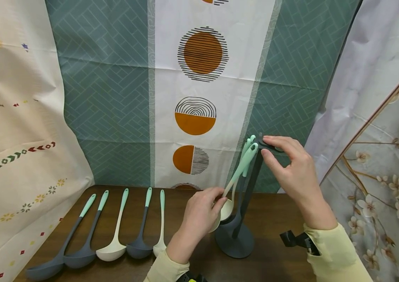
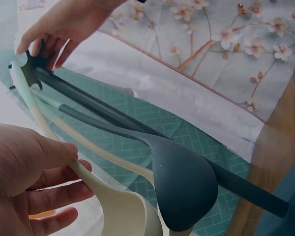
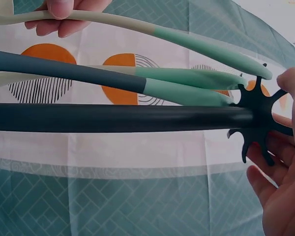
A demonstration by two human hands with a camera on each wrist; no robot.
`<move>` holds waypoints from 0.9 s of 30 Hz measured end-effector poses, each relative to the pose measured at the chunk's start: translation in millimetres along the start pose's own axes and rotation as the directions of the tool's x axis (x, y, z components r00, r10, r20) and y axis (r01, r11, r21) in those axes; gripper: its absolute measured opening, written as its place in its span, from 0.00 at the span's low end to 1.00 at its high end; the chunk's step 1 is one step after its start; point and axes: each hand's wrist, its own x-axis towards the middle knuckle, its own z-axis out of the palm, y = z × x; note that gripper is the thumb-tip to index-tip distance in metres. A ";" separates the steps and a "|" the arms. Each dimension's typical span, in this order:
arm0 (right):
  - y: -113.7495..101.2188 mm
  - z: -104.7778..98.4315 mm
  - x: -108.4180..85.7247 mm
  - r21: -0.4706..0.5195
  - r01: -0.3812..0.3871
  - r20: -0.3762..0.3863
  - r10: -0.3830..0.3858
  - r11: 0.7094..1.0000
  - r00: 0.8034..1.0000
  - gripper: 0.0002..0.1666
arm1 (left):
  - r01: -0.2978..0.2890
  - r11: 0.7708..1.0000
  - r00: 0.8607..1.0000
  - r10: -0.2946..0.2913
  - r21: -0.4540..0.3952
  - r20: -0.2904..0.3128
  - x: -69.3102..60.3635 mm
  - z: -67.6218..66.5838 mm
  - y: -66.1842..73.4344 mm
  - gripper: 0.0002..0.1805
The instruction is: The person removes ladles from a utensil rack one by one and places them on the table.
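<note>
My left hand pinches the cream shaft of a ladle with a mint handle; its cream bowl is low in the left wrist view. The handle's eye end is at a hook tip of a dark utensil stand; whether the hook passes through it, I cannot tell. Around the stand's hooked top, my right hand curls its thumb and fingers. Two more ladles hang there: a dark one and a cream one with a mint handle, partly hidden behind it.
On the brown table to the left, several ladles lie in a row, among them dark ones and a cream one. The stand's round base rests on the wood. Behind hangs a patterned cloth; a floral curtain borders the right.
</note>
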 end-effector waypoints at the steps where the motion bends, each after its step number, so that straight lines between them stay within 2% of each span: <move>1: -0.2 0.3 0.4 0.003 0.001 -0.006 -0.001 1.000 1.000 0.21 | -0.005 1.000 1.000 0.005 -0.002 -0.004 0.1 -0.7 0.1 0.07; 4: -1.1 0.8 1.0 0.005 -0.003 -0.017 0.003 1.000 1.000 0.20 | -0.019 1.000 1.000 0.019 -0.006 -0.016 0.4 -2.3 0.0 0.07; 13: -1.3 1.6 -1.5 -0.009 -0.021 -0.005 0.021 1.000 1.000 0.19 | -0.006 1.000 1.000 0.006 -0.018 -0.027 -0.7 -4.6 -2.2 0.07; 20: 4.2 -2.8 -2.9 0.023 0.016 -0.028 -0.015 1.000 0.999 0.18 | -0.021 1.000 0.999 0.021 -0.004 -0.041 -1.7 -5.6 -0.9 0.07; 27: 11.1 -8.0 -4.4 -0.022 0.047 -0.025 -0.048 0.999 0.999 0.19 | 0.000 1.000 1.000 0.000 0.004 -0.027 -1.4 -6.4 0.9 0.07</move>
